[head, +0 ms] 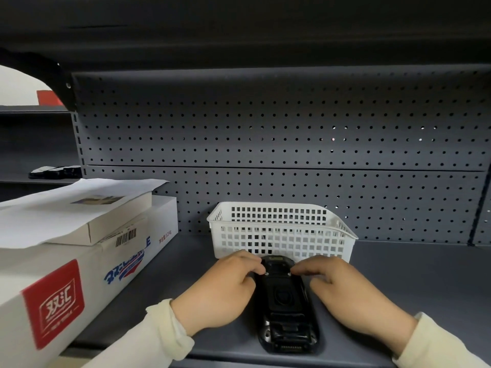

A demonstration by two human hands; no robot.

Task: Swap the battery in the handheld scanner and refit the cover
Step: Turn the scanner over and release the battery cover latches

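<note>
A black handheld scanner (285,306) lies back side up on the grey shelf (398,274), lengthwise away from me, its far end just in front of a white basket. The back cover with two small screws near its top is in place on it. My left hand (225,290) rests against the scanner's left side, fingertips on the upper left corner by one screw. On the other side, my right hand (345,290) touches the upper right corner by the other screw. No loose battery is in view.
A white perforated plastic basket (281,232) stands right behind the scanner. At the left, stacked white cardboard boxes (66,266) with paper on top fill the shelf. A grey pegboard (265,142) forms the back wall. The shelf's front edge runs just below the scanner.
</note>
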